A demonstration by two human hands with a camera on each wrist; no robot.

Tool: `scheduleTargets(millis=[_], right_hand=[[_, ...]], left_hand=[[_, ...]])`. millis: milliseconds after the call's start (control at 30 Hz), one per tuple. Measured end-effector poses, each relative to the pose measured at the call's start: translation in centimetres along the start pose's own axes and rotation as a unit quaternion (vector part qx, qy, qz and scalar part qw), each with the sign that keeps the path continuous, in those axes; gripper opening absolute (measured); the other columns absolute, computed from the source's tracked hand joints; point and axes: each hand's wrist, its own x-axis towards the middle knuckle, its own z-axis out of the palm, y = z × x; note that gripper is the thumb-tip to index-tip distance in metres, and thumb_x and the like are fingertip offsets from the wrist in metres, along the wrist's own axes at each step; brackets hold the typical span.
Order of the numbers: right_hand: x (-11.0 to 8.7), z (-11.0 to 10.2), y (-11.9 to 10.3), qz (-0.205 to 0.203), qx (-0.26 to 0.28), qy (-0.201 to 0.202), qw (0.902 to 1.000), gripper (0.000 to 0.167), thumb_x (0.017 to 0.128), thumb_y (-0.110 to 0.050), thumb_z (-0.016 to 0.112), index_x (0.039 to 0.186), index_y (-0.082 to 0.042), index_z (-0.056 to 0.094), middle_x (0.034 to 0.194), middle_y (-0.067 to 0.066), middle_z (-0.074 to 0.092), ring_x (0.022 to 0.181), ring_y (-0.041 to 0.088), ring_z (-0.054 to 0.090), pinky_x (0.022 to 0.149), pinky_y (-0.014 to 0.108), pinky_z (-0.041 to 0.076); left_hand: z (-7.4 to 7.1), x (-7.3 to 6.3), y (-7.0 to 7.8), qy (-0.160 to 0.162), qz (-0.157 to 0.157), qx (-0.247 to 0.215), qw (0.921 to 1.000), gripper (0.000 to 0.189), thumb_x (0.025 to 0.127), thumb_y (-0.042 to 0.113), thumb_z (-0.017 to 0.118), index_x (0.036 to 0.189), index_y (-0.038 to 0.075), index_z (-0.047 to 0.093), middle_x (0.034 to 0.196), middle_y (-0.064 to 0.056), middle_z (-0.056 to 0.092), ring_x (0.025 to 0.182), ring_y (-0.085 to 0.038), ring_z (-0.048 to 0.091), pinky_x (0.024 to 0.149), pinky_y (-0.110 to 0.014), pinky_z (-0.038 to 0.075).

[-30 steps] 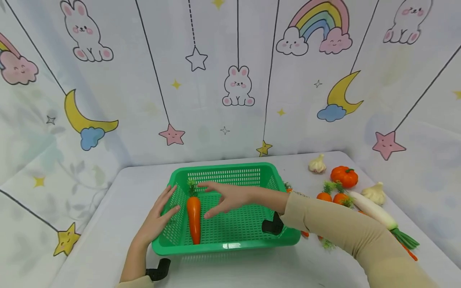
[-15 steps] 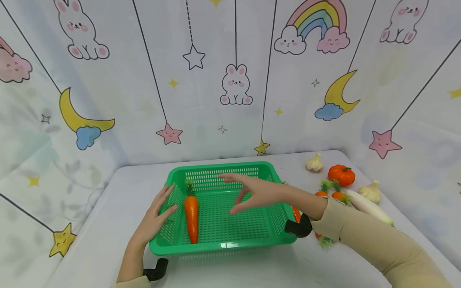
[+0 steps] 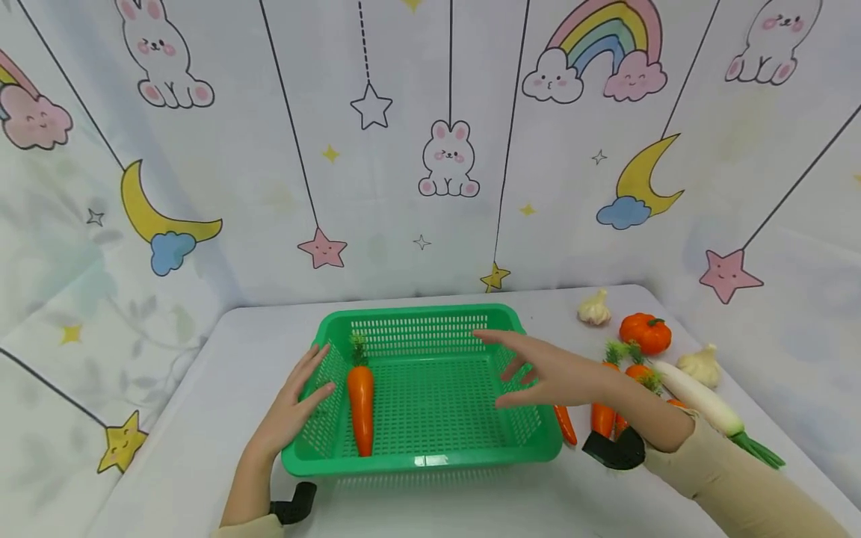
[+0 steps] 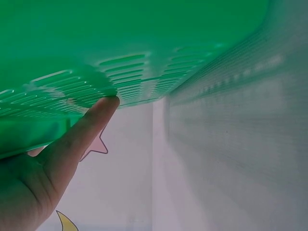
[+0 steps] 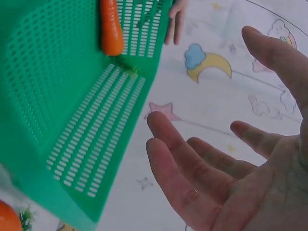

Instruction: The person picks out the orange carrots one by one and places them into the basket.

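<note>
A green plastic basket with slotted walls stands on the white table. One orange carrot with a leafy top lies inside along the left wall. My left hand rests at the basket's left rim, thumb and fingers spread. In the left wrist view a straight finger lies right at the slotted wall. Over the right end of the basket hovers my right hand, holding nothing, its fingers apart and loosely bent. The right wrist view shows its bare palm beside the basket.
Right of the basket lie several more carrots, a white radish with green leaves, an orange pumpkin and two garlic bulbs, one at the back. A patterned cloth hangs behind the table.
My right hand has moved right, from beside the carrot to over the basket's right end, uncovering carrots on the table. My left hand and the carrot in the basket have stayed put.
</note>
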Motion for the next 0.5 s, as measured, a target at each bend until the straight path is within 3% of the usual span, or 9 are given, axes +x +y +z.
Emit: scheduleTargets(millis=[233, 367, 500], right_hand=[[-1.8, -1.0, 1.6, 0.015, -0.027, 0.056, 0.9979, 0.084, 0.079, -0.039, 0.069, 0.146, -0.021, 0.022, 0.145, 0.009, 0.028, 0.100, 0.018, 0.058, 0.080, 0.043, 0.049], [-2.4, -1.6, 2.1, 0.034, -0.033, 0.090, 0.9948, 0.081, 0.080, -0.039, 0.069, 0.145, -0.022, 0.023, 0.144, 0.010, 0.030, 0.101, 0.025, 0.058, 0.082, 0.043, 0.048], [-2.6, -1.7, 2.8, 0.044, -0.054, 0.114, 0.9911, 0.078, 0.082, -0.041, 0.066, 0.145, -0.022, 0.024, 0.145, 0.009, 0.030, 0.099, 0.024, 0.058, 0.080, 0.040, 0.048]], left_hand=[[0.1, 0.1, -0.1, 0.003, -0.001, 0.000, 1.0000, 0.058, 0.094, 0.025, 0.051, 0.145, 0.017, 0.027, 0.152, -0.010, 0.010, 0.136, -0.040, 0.008, 0.092, -0.073, 0.013], [0.1, 0.2, 0.0, -0.001, -0.004, 0.000, 1.0000, 0.058, 0.094, 0.026, 0.051, 0.146, 0.019, 0.027, 0.152, -0.010, 0.010, 0.136, -0.039, 0.007, 0.092, -0.073, 0.013], [0.0, 0.0, 0.0, -0.001, -0.006, 0.003, 1.0000, 0.057, 0.094, 0.026, 0.051, 0.146, 0.021, 0.026, 0.152, -0.009, 0.010, 0.136, -0.039, 0.007, 0.092, -0.073, 0.013]])
